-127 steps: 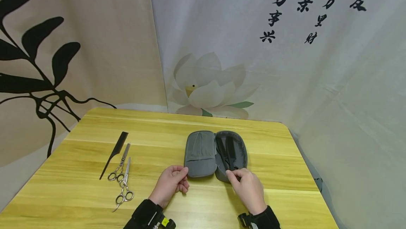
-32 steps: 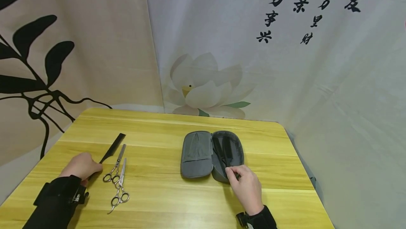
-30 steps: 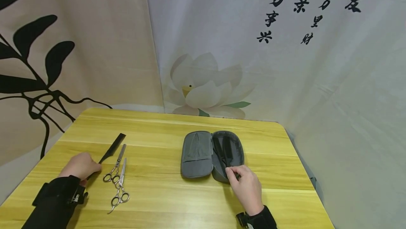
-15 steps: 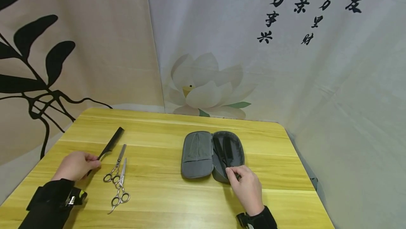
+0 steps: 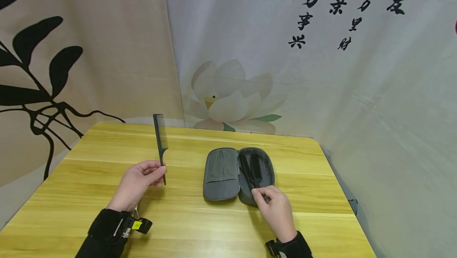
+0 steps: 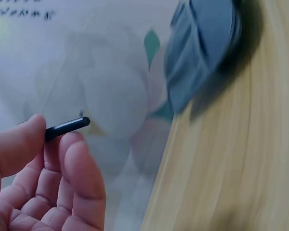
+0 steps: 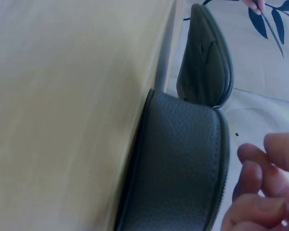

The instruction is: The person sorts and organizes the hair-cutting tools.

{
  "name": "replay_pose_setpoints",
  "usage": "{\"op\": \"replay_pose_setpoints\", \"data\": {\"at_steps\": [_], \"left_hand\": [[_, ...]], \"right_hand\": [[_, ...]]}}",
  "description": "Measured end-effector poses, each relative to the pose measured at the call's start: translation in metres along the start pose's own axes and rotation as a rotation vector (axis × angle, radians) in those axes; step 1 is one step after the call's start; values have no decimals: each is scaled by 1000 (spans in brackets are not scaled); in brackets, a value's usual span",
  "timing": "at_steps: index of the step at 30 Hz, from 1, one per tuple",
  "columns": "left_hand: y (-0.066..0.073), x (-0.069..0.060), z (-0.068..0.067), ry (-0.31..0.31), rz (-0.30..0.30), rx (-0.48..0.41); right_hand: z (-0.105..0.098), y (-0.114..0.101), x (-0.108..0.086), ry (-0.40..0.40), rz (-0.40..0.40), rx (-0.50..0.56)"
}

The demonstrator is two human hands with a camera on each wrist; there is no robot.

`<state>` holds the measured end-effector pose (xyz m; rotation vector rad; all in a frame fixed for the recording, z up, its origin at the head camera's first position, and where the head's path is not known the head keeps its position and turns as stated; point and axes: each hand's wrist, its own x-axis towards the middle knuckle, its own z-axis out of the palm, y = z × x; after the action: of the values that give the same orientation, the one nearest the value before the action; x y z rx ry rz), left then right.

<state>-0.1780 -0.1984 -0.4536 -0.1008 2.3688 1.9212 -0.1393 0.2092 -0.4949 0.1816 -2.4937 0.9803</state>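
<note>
In the head view my left hand (image 5: 137, 180) pinches the thin tail of a black tail comb (image 5: 160, 133), held upright above the table with its teeth to the right. The left wrist view shows the tail's end (image 6: 70, 127) between thumb and finger. My right hand (image 5: 276, 208), fingers loosely curled, hovers by the near rim of an unzipped grey case (image 5: 222, 190); in the right wrist view nothing shows between those fingers. Dark slender items (image 5: 255, 166) lie in the case's right half. Under my left wrist a bit of scissors (image 5: 135, 213) peeks out, the rest hidden.
The wooden table (image 5: 200, 226) carries everything. A printed cloth backdrop (image 5: 232, 31) hangs right behind its far edge. The case's left flap, with a pocket, lies flat beside its deeper half.
My left hand has gone from beside the case to the comb at left, gripped its tail, lifted it and brought it rightward over the scissors. My right hand has hardly moved.
</note>
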Motion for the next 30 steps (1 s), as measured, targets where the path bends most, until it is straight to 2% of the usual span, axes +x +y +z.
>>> {"op": "replay_pose_setpoints", "data": {"at_steps": [4,12,18,21,25,30], "left_hand": [[5,-6,32,-15,-15,-118],[7,-14,78,-20,-35,-287],[3,-24,112,-78,-51,-349],[2,-30,130,-114,-52,-343],[1,-40,152,-152,-25,-341],[-3,-48,168,-189,2,-348]], "right_hand": [[-1,-2,1,-28,14,104],[-1,-3,1,-98,87,208],[-2,-5,-3,-164,114,301],[-2,-6,-5,-213,97,341],[-1,-6,-7,-300,23,397],[2,-6,-9,-421,-65,452]]}}
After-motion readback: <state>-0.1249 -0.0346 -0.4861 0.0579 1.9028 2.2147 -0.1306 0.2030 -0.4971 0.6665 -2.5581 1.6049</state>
